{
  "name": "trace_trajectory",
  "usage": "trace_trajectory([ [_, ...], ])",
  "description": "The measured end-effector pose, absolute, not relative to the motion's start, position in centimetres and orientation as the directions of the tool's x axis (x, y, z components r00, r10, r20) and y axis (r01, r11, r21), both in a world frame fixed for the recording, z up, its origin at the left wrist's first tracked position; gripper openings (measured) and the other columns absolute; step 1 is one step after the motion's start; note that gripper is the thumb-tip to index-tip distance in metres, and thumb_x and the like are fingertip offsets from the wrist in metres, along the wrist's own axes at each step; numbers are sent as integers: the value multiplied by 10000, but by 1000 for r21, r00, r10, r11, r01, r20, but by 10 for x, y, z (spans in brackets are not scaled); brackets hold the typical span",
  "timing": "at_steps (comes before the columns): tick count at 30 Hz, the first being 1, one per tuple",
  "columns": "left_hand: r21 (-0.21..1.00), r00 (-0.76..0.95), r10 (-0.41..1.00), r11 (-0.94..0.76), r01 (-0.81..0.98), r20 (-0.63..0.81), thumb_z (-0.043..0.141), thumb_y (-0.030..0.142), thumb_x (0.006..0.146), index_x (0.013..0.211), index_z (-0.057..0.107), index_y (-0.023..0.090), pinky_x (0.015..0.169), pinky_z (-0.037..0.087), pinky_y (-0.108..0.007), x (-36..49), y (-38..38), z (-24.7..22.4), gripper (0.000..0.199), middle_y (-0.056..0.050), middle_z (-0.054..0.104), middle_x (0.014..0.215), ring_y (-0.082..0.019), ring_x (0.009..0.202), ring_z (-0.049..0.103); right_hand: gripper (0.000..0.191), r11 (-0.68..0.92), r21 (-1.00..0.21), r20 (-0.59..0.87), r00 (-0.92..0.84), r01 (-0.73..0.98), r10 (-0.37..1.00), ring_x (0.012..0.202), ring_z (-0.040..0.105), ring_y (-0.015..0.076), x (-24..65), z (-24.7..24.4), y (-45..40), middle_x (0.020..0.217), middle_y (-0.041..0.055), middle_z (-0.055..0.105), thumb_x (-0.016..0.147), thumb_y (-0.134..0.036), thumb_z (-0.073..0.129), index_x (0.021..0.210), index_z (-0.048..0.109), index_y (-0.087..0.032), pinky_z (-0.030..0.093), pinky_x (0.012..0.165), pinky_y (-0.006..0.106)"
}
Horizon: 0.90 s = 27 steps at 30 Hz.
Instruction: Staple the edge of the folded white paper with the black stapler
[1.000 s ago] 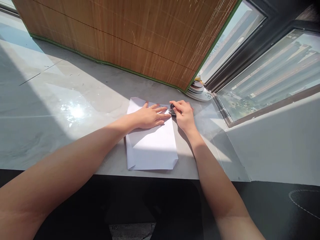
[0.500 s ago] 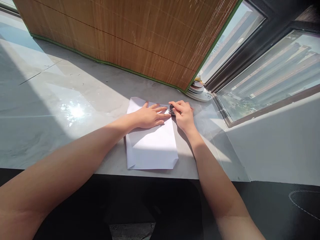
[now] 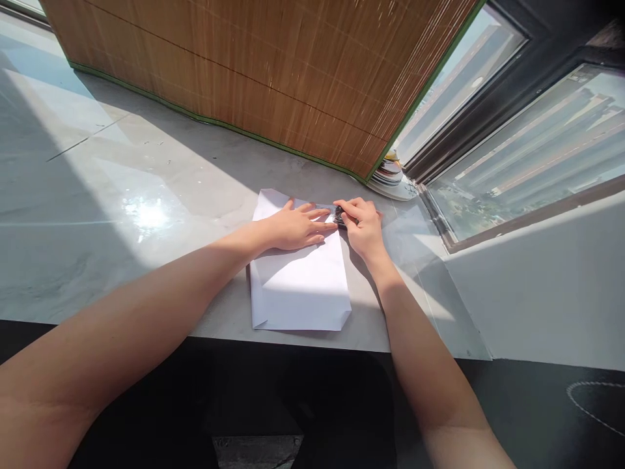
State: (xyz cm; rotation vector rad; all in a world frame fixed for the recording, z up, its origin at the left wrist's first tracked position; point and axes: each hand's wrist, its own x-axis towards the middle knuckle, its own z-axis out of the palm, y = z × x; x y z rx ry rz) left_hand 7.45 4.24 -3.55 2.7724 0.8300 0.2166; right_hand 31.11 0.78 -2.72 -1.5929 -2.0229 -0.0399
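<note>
A white sheet of paper (image 3: 307, 286) lies on the grey stone-patterned counter, its lower corners folded. Across its upper part rests my left hand (image 3: 299, 228), palm down with fingers spread, pressing it flat. At the paper's upper right edge, my right hand (image 3: 364, 225) is closed around a small black stapler (image 3: 338, 213). Only the stapler's front end shows, close to my left fingertips; my right fingers cover the rest.
A bamboo blind (image 3: 254, 78) with green edging hangs over the back of the counter (image 3: 161, 286). Beside its lower right corner is a stack of plates or discs (image 3: 390, 176). Dark-framed windows (image 3: 532, 156) and a white wall stand to the right.
The whole view has shifted slightly, so everything sits a little farther right. Both hands keep their places on the paper and the stapler.
</note>
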Motion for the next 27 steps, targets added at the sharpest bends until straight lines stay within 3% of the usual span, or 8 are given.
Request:
trace_trajectory([
  [27,291,831,552,-807,514,63,403,556,1106,1671,447,540,1338,128,-711,74,45,-36,567,61,310,1832,-389,1681,254,446,292,-264,456,-148,919,878,1104,572,336,309,-30,7,1089,98,730,1051,-261,468,1344,789,-362,410,1031,556],
])
